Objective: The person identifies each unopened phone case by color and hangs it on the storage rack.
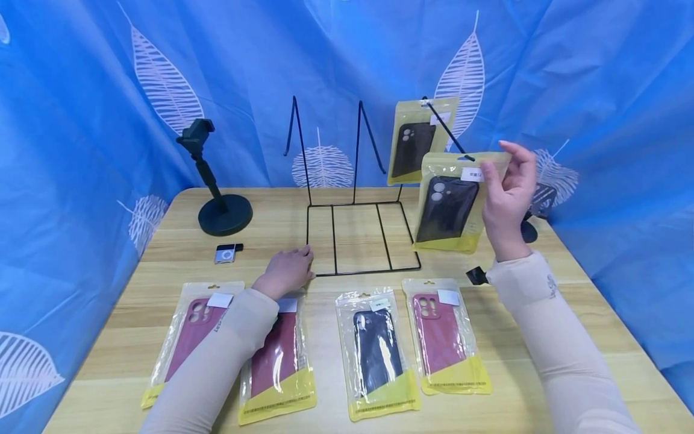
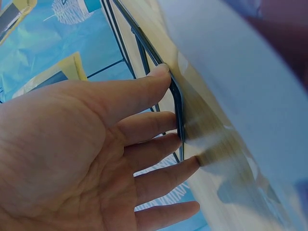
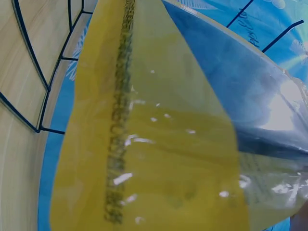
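Note:
My right hand (image 1: 509, 199) pinches the upper right edge of a bagged phone case (image 1: 447, 208). The bag's hang hole is at the tip of the right-hand hook of a black wire display rack (image 1: 334, 241); whether the hook passes through it I cannot tell. In the right wrist view the yellow bottom of this bag (image 3: 183, 173) hides most of the hand. Another bagged dark phone case (image 1: 412, 150) hangs farther back on that hook. My left hand (image 1: 286, 271) holds the front left corner of the rack's base, thumb and fingertips against the wire (image 2: 177, 98).
In front of the rack lie bagged cases: red (image 1: 190, 337), red (image 1: 276, 355), dark (image 1: 376, 349) and red (image 1: 439, 331). A black phone stand (image 1: 225, 214) and a small silver device (image 1: 225, 254) are left. A small black item (image 1: 477, 276) lies right.

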Action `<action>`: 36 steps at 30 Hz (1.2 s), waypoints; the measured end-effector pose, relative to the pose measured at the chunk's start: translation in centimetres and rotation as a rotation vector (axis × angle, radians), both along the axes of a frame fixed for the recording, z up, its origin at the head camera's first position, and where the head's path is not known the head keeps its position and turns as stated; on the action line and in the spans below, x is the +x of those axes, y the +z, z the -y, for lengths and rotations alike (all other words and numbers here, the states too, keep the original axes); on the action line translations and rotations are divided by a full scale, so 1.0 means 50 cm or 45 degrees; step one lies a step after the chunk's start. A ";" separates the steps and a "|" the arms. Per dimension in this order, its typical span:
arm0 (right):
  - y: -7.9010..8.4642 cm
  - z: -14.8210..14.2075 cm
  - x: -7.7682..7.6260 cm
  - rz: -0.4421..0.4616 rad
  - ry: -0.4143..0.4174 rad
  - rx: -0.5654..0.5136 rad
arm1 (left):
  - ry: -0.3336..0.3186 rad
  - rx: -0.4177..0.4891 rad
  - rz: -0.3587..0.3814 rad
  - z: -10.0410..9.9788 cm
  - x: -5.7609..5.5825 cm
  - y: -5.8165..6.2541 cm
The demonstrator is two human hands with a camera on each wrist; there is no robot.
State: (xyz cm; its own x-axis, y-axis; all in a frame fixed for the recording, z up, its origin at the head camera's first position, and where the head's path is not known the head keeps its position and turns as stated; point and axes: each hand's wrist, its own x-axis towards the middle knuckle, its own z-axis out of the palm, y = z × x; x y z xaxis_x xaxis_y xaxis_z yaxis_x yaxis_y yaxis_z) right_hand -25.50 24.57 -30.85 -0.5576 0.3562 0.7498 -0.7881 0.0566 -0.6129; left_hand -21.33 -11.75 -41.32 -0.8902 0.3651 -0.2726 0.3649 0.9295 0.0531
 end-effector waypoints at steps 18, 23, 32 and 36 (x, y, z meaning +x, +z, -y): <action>0.002 0.006 -0.061 0.144 -0.121 0.179 | 0.007 0.012 0.013 -0.002 0.004 0.007; 0.002 0.005 -0.099 0.153 -0.110 0.191 | 0.014 0.019 0.023 -0.001 0.002 0.005; 0.024 0.024 -0.121 0.282 -0.126 0.190 | 0.004 0.007 0.016 -0.001 0.002 0.006; 0.031 0.032 -0.124 0.308 -0.114 0.195 | 0.009 0.009 0.024 -0.003 0.003 0.007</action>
